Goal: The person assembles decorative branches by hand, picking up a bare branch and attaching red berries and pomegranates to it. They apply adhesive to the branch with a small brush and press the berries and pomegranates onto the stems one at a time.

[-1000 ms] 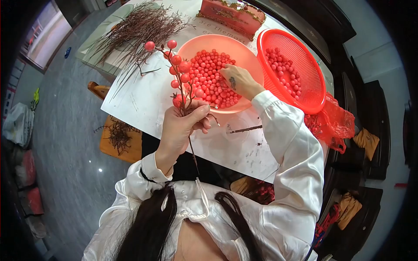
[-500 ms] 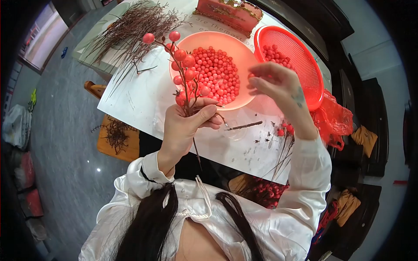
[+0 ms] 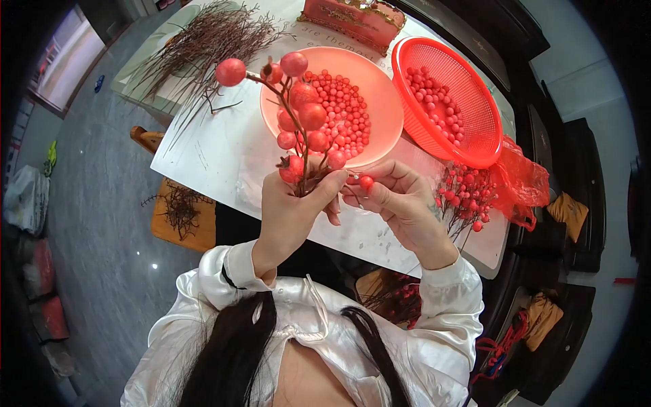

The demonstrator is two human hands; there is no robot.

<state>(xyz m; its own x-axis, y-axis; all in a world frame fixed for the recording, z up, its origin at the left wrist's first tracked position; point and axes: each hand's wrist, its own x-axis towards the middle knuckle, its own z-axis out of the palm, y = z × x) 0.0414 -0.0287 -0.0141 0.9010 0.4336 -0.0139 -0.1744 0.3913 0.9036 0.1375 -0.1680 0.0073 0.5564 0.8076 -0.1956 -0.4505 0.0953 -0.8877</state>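
My left hand (image 3: 293, 210) grips the stem of a brown twig branch (image 3: 296, 122) studded with several red berry beads, held upright in front of me. My right hand (image 3: 400, 203) pinches a single red bead (image 3: 366, 182) between thumb and fingers, right beside a bare twig tip of the branch. Behind the branch, a pink bowl (image 3: 380, 81) holds many loose red beads.
A red mesh basket (image 3: 475, 115) with more beads leans at the right, a red plastic bag (image 3: 525, 186) beside it. Finished berry sprigs (image 3: 468, 197) lie on the white table (image 3: 224, 149). Bare brown twigs (image 3: 203, 41) are piled far left. A pink ornate box (image 3: 352, 17) stands behind.
My right hand left the pink bowl with a bead, rose, then came down to the branch tip. My left hand lifted the branch closer to the camera.
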